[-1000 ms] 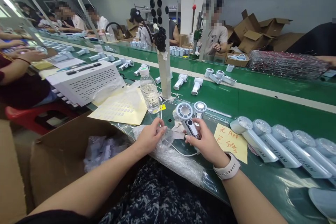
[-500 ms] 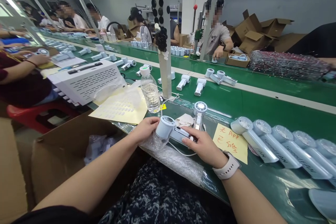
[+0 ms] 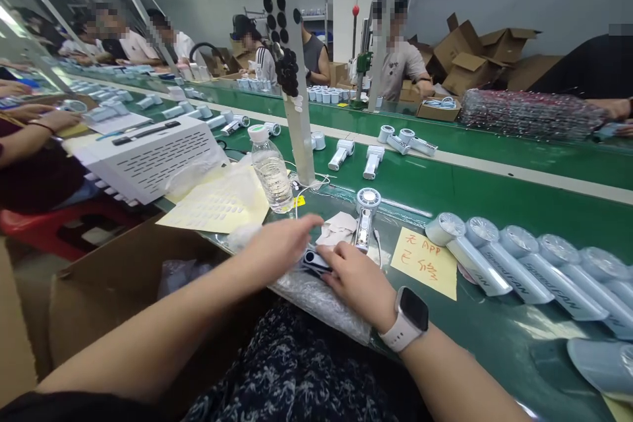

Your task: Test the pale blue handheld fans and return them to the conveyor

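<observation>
Where the bench edge faces the wearer, a clear plastic wrap (image 3: pixel 324 306) lies along it. Just above the wrap, a handheld fan (image 3: pixel 313 259) sits low between the two hands; only part of its handle, with a dark round feature, is visible. The right hand (image 3: pixel 357 280) has thumb and fingers closed lightly around the handle. The left hand (image 3: pixel 289 241) crosses over the other end, index finger extended; its grip cannot be determined, as the underside is hidden.

Change of state: half a second ago the fan head was exposed beside the left fingers; it is now covered. The right wrist has rolled, bringing the face of the watch (image 3: pixel 414 308) into view. In effect, the fan appears to be handled lower, with the right hand as the only confirmed hold.

Beyond the hands lie crumpled paper (image 3: pixel 339 229) and a second fan (image 3: pixel 364 227). A handwritten note (image 3: pixel 426 264) lies to the right. Farther off, the green belt (image 3: pixel 459 175) carries more fans (image 3: pixel 374 161); a co-worker (image 3: pixel 403 72) stands past it.
</observation>
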Action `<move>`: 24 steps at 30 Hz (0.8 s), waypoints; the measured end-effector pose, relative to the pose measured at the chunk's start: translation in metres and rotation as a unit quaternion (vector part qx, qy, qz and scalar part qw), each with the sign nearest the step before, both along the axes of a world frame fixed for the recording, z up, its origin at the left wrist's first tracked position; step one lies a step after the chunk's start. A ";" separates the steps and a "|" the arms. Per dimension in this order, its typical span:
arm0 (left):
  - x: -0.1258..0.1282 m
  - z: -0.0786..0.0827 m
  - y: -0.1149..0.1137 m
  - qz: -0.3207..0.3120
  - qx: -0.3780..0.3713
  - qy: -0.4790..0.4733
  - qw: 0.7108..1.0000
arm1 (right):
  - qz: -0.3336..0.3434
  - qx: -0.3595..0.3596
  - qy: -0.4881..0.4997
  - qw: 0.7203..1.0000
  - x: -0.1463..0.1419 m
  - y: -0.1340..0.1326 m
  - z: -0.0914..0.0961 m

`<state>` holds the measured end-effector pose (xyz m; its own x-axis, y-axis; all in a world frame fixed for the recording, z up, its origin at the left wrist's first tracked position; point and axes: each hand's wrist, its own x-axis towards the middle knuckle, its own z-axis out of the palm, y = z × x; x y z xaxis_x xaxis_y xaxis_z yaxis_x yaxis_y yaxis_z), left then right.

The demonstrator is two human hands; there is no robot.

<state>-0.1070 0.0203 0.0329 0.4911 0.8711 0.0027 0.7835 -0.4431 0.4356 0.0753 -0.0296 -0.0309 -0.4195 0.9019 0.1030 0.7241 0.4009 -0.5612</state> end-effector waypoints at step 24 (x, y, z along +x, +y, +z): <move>0.009 0.067 -0.014 0.037 -0.063 -0.291 0.954 | 0.062 -0.144 0.392 0.906 0.007 -0.006 0.017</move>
<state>-0.0978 0.0065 0.1000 0.3745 0.9151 0.1495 0.4197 -0.3111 0.8527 0.0826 -0.0357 -0.0135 -0.4198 0.8893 0.1815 0.0163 0.2073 -0.9781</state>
